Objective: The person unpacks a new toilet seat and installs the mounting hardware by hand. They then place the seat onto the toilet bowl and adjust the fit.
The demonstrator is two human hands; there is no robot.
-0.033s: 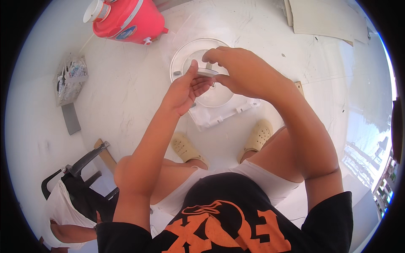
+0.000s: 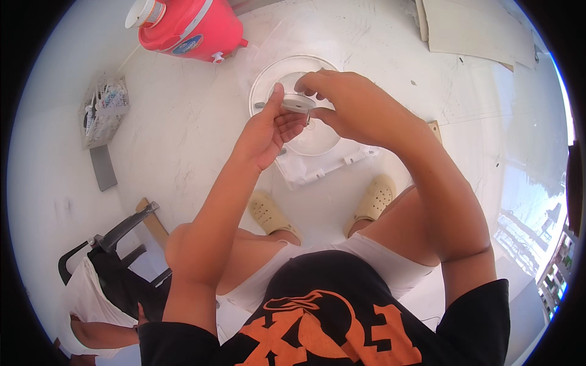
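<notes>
Above a large white round ring-shaped piece (image 2: pixel 256 76) on the floor, a small white round disc (image 2: pixel 298 105) is held up in front of me. My left hand (image 2: pixel 274 125) is closed on its left side, thumb upright and fingers curled underneath. From the right, my right hand (image 2: pixel 342 100) curves around the disc, fingertips at its far edge and thumb at its right edge. A thin shiny metal piece (image 2: pixel 309 117) shows beside the right thumb; what it joins is hidden. Under the ring's near side lies a white flat piece with a notched edge (image 2: pixel 329 171).
A pink-red water cooler jug (image 2: pixel 195 33) stands at the far left. A clear basket of small items (image 2: pixel 105 113) and a grey strip (image 2: pixel 103 168) are left. Flat cardboard (image 2: pixel 479 30) lies far right. Near left, a person's arm (image 2: pixel 104 334) shows by a black-framed chair (image 2: pixel 113 244).
The disc has tilted, so more of its flat face shows. The view has shifted slightly; both hands keep nearly the same place.
</notes>
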